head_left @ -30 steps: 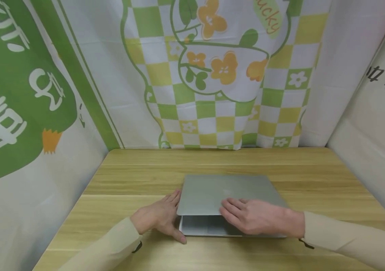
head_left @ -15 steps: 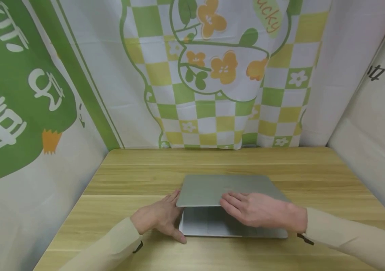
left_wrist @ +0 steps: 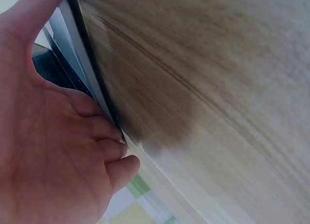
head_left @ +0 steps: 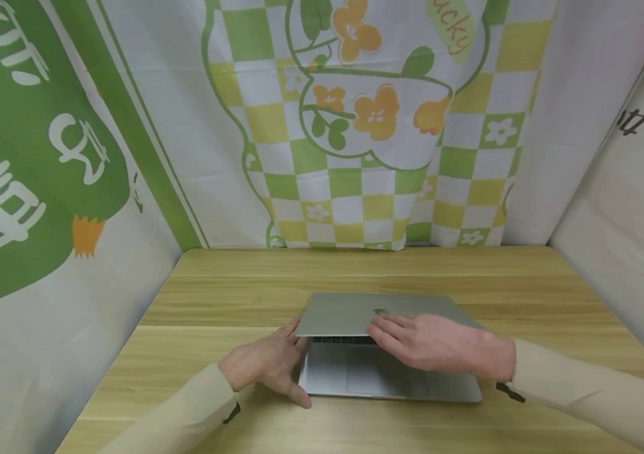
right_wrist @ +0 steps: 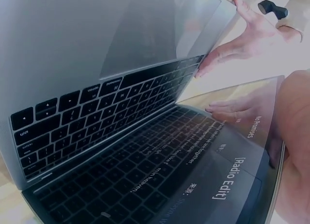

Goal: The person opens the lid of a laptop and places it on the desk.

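Note:
A silver laptop [head_left: 327, 372] lies on the wooden table, its lid [head_left: 345, 312] partly raised. My right hand [head_left: 438, 345] holds the lid near its front edge, with the fingers on the outer face; the thumb is hidden in the head view. My left hand [head_left: 265, 362] rests against the laptop's left side, thumb spread to the front corner and fingers fairly straight, as the left wrist view also shows. Inside, black keys [right_wrist: 97, 108] and a lit screen [right_wrist: 213, 171] with white text appear in the right wrist view.
The wooden table [head_left: 231, 284] extends around the laptop. Behind it hangs a green-and-yellow checked cloth [head_left: 345, 189]. Printed cloth walls stand at the left [head_left: 21, 208] and right [head_left: 634, 208].
My right hand has lifted the lid's front edge up and back, widening the gap and bringing a strip of keys into sight. The left hand has stayed in place.

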`<state>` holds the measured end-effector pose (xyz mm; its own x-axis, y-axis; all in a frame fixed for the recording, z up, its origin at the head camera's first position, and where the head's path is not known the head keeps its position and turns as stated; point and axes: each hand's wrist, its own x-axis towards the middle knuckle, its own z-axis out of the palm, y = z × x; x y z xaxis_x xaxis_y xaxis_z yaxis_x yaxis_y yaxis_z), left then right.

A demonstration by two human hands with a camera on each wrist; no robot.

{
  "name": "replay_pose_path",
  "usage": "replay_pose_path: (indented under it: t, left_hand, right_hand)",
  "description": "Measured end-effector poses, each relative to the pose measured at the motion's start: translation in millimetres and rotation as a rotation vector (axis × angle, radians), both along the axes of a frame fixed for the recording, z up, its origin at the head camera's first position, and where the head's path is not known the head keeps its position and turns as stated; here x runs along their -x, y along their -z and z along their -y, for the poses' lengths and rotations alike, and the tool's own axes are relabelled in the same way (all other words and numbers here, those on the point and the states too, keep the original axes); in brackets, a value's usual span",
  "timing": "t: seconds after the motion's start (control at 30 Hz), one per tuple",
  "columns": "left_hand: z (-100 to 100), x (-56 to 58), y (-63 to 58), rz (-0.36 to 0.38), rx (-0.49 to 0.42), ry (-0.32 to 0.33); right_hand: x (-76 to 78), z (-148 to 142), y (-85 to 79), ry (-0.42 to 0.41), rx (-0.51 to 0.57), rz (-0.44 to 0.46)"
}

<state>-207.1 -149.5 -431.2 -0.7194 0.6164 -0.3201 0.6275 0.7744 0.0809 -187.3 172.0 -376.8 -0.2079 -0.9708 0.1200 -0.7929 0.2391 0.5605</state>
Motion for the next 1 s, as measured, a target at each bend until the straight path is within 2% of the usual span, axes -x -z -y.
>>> replay_pose_path:
  t: [0.3, 0.4, 0.57, 0.63, 0.73, 1.0]
  left_hand:
    - [-3, 0.9, -2.1, -0.011, 0.084, 0.009]
    - [-3, 1.6, -2.2, -0.008, 0.090, 0.016]
    - [-5, 0.5, -2.5, 0.002, 0.097, 0.011]
    - [-6, -0.5, -3.1, 0.005, 0.103, 0.004]
    - [-7, -0.2, -3.5, 0.003, 0.111, -0.001]
    - [-6, 1.1, -5.2, 0.007, 0.107, -0.020]
  right_hand:
    - [6.1, -1, -7.3, 0.028, 0.045, 0.044]
    - [10.5, -1, -14.1, 0.057, 0.062, 0.109]
    - [21.4, -1, -31.0, 0.159, 0.141, 0.239]
    - [24.0, -1, -35.2, 0.187, 0.158, 0.260]
    - [27.0, -2, -37.8, 0.179, 0.168, 0.259]
    - [35.3, -3, -40.4, 0.103, 0.185, 0.175]
